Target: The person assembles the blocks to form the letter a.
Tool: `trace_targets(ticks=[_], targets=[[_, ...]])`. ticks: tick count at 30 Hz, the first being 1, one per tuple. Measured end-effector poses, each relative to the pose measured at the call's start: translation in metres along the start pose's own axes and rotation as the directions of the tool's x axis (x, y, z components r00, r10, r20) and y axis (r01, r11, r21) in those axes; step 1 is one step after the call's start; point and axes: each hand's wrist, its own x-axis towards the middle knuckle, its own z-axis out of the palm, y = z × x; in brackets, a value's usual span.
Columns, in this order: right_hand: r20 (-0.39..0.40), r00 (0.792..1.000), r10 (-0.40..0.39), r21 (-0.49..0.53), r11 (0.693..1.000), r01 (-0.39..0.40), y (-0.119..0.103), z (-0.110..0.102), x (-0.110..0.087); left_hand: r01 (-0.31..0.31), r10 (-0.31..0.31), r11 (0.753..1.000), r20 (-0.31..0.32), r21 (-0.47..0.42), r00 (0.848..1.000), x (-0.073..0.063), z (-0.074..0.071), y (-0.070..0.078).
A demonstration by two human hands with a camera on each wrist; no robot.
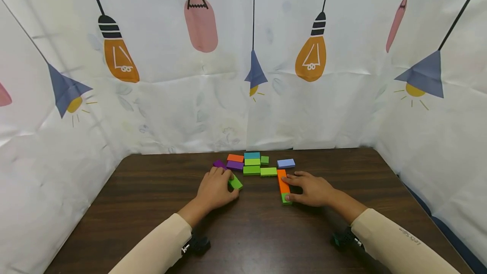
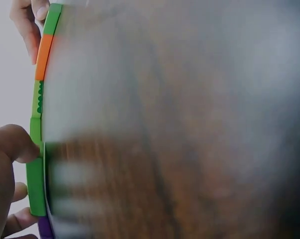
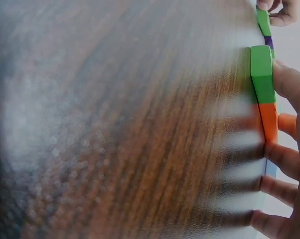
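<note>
Left hand [image 1: 216, 187], pinched oblong green block [image 1: 236, 182], woodgrain tabletop [image 1: 258, 231]

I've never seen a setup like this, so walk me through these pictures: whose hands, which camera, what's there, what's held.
No robot here: the left hand and right hand are a person's own, bare. The wide picture comes from a camera worn on the head; the close ones from the wrist cameras. On the brown table lie coloured blocks. The left hand pinches a green block; the right hand touches an orange block and the green piece at its near end.
</note>
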Motion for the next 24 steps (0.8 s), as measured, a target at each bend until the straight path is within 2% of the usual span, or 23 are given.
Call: trace_targets(ticks=[9, 24], targets=[[-0.001, 1.000, -0.005, 0.006, 1.000, 0.005, 0.001, -0.001, 0.000, -0.115, 0.111, 0.987, -0.038, -0.116, 0.993, -0.008, -0.001, 0.009], [-0.011, 1.000, -0.010, -0.001, 1.000, 0.010, 0.001, 0.000, -0.001, -0.234, 0.236, 0.952, -0.016, -0.198, 0.972, -0.015, 0.000, 0.030]])
